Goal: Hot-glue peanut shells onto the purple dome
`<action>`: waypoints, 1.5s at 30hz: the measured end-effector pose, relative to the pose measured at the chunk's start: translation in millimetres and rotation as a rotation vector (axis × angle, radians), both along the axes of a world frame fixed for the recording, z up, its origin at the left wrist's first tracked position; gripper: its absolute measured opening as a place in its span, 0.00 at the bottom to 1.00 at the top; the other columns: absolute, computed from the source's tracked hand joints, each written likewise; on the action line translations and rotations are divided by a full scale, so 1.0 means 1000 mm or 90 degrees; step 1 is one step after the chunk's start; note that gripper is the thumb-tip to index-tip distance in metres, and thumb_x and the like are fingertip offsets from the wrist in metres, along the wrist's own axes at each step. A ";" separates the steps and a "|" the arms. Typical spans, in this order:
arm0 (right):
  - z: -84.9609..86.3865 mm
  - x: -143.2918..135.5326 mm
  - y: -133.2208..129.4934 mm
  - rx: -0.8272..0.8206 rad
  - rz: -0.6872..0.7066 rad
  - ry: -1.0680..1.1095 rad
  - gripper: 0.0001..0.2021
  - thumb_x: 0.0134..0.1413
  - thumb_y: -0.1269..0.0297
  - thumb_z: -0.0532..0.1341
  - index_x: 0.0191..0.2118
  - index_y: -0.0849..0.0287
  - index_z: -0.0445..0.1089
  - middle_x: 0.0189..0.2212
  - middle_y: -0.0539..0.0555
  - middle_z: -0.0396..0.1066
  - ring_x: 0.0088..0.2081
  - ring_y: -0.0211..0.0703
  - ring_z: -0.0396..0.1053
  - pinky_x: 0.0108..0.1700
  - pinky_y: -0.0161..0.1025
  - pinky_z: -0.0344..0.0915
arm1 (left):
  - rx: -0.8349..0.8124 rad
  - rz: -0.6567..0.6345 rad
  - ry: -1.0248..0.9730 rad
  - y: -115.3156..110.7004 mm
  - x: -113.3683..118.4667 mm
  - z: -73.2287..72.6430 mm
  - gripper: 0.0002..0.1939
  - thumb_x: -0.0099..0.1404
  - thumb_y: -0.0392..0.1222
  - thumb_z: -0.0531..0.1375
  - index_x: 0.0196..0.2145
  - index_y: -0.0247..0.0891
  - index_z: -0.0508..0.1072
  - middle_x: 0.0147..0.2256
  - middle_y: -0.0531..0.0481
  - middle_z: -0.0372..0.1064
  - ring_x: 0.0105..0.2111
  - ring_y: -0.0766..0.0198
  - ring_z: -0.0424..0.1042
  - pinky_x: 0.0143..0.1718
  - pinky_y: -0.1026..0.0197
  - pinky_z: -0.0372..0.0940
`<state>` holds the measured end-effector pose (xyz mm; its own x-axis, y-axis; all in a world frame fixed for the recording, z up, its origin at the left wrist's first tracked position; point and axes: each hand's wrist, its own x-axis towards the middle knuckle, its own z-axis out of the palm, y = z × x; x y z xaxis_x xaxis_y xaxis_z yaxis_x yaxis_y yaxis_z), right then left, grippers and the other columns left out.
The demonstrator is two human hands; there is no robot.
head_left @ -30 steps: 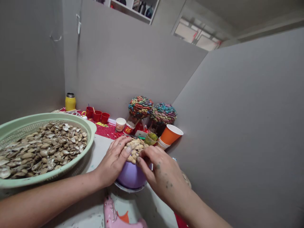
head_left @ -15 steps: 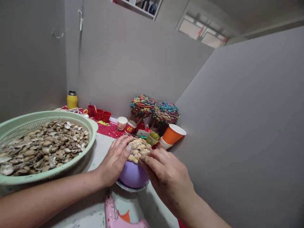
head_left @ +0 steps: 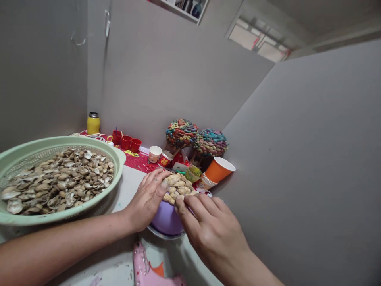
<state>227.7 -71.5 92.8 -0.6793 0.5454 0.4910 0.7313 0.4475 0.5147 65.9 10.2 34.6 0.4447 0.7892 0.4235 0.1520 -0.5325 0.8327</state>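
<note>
A smooth purple ball (head_left: pixel 167 218) sits in a round dish (head_left: pixel 166 236), its upper part covered with unshelled peanuts (head_left: pixel 179 185). My left hand (head_left: pixel 149 198) cups the ball's left side, fingers stretched along it and the thumb on the peanuts. On the right, my right hand (head_left: pixel 208 226) is closed in a pinch, thumb and forefinger pressed on a peanut at the lower edge of the peanut layer. Those fingertips mostly hide that peanut. Just in front of the dish lies a pink glue gun (head_left: pixel 141 264) with an orange trigger, cut off by the lower frame edge.
A green basket (head_left: pixel 120 167) of shells stands at left. Behind are a yellow bottle (head_left: pixel 93 124), red cups (head_left: pixel 136 145), a white paper cup (head_left: pixel 154 154), two colourful balls (head_left: pixel 182 133) on sticks and a tilted orange cup (head_left: pixel 218 170). Grey panels (head_left: pixel 312 159) enclose the table.
The view has shifted slightly, so the background sits a little further right. My right hand has tilted a little and its fingers have spread slightly; my left hand stays on the ball.
</note>
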 end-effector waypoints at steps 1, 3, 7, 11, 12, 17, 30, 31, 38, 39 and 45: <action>-0.001 0.002 0.000 -0.002 0.005 0.003 0.16 0.68 0.75 0.47 0.42 0.71 0.73 0.32 0.62 0.70 0.33 0.52 0.63 0.33 0.45 0.53 | -0.003 0.000 0.000 0.000 0.000 0.000 0.34 0.72 0.60 0.35 0.61 0.37 0.62 0.63 0.42 0.55 0.65 0.56 0.48 0.67 0.47 0.43; -0.003 0.009 0.002 -0.032 0.030 0.047 0.13 0.67 0.75 0.50 0.43 0.71 0.72 0.33 0.62 0.71 0.33 0.52 0.64 0.33 0.45 0.55 | -0.006 -0.002 0.001 0.000 0.000 -0.001 0.35 0.71 0.61 0.35 0.61 0.37 0.62 0.63 0.43 0.55 0.65 0.56 0.48 0.67 0.47 0.43; -0.006 0.022 0.008 -0.087 0.081 0.144 0.09 0.66 0.76 0.54 0.44 0.69 0.71 0.35 0.61 0.71 0.35 0.50 0.66 0.34 0.43 0.61 | -0.010 0.002 -0.008 0.001 0.001 -0.002 0.33 0.72 0.61 0.36 0.61 0.39 0.63 0.63 0.44 0.55 0.66 0.56 0.48 0.67 0.46 0.44; -0.006 0.027 0.006 -0.067 0.086 0.186 0.08 0.63 0.77 0.57 0.46 0.67 0.69 0.37 0.62 0.71 0.36 0.49 0.67 0.36 0.44 0.65 | -0.014 -0.001 -0.005 0.001 0.000 -0.001 0.33 0.72 0.60 0.36 0.61 0.39 0.63 0.63 0.44 0.56 0.66 0.56 0.48 0.67 0.47 0.44; -0.005 0.027 0.005 -0.063 0.094 0.199 0.09 0.63 0.77 0.57 0.47 0.67 0.69 0.39 0.63 0.71 0.38 0.50 0.68 0.38 0.45 0.66 | -0.015 -0.001 -0.004 0.001 0.000 -0.001 0.33 0.72 0.59 0.36 0.60 0.39 0.63 0.63 0.44 0.56 0.66 0.56 0.48 0.67 0.47 0.44; -0.008 0.022 0.001 -0.079 0.113 0.147 0.16 0.63 0.74 0.58 0.56 0.66 0.66 0.54 0.69 0.64 0.55 0.61 0.61 0.52 0.57 0.62 | -0.007 -0.001 -0.007 -0.001 -0.001 0.000 0.31 0.73 0.57 0.35 0.61 0.40 0.63 0.63 0.46 0.57 0.65 0.58 0.48 0.67 0.48 0.44; -0.025 0.030 0.014 -0.145 0.092 0.171 0.17 0.68 0.64 0.53 0.58 0.64 0.63 0.62 0.68 0.53 0.63 0.62 0.51 0.58 0.61 0.54 | -0.015 -0.013 -0.005 -0.001 0.000 0.002 0.34 0.72 0.59 0.33 0.61 0.38 0.62 0.63 0.45 0.56 0.66 0.58 0.48 0.67 0.49 0.43; -0.026 0.030 0.015 -0.151 0.100 0.189 0.17 0.68 0.63 0.52 0.58 0.64 0.63 0.62 0.68 0.53 0.63 0.62 0.51 0.58 0.62 0.54 | -0.014 -0.014 -0.005 -0.001 0.000 0.002 0.34 0.72 0.59 0.33 0.61 0.38 0.62 0.63 0.45 0.56 0.66 0.58 0.47 0.68 0.49 0.43; -0.027 0.028 0.019 -0.149 0.133 0.226 0.16 0.67 0.65 0.54 0.57 0.61 0.65 0.61 0.67 0.56 0.61 0.63 0.54 0.56 0.63 0.55 | -0.018 -0.012 -0.004 -0.003 -0.002 0.000 0.33 0.72 0.59 0.34 0.61 0.39 0.62 0.64 0.46 0.56 0.66 0.59 0.47 0.68 0.49 0.43; -0.028 0.027 0.020 -0.148 0.132 0.225 0.16 0.66 0.66 0.54 0.57 0.61 0.65 0.61 0.66 0.57 0.61 0.63 0.54 0.56 0.63 0.55 | -0.017 -0.012 -0.005 -0.003 -0.002 0.000 0.33 0.72 0.59 0.34 0.61 0.39 0.62 0.64 0.45 0.56 0.66 0.59 0.47 0.68 0.49 0.43; -0.023 0.023 0.021 -0.161 0.132 0.207 0.15 0.67 0.64 0.54 0.56 0.58 0.67 0.63 0.65 0.53 0.63 0.63 0.51 0.58 0.64 0.51 | -0.006 -0.017 -0.011 -0.001 -0.001 0.000 0.33 0.72 0.58 0.34 0.61 0.37 0.62 0.63 0.45 0.57 0.66 0.58 0.47 0.68 0.49 0.43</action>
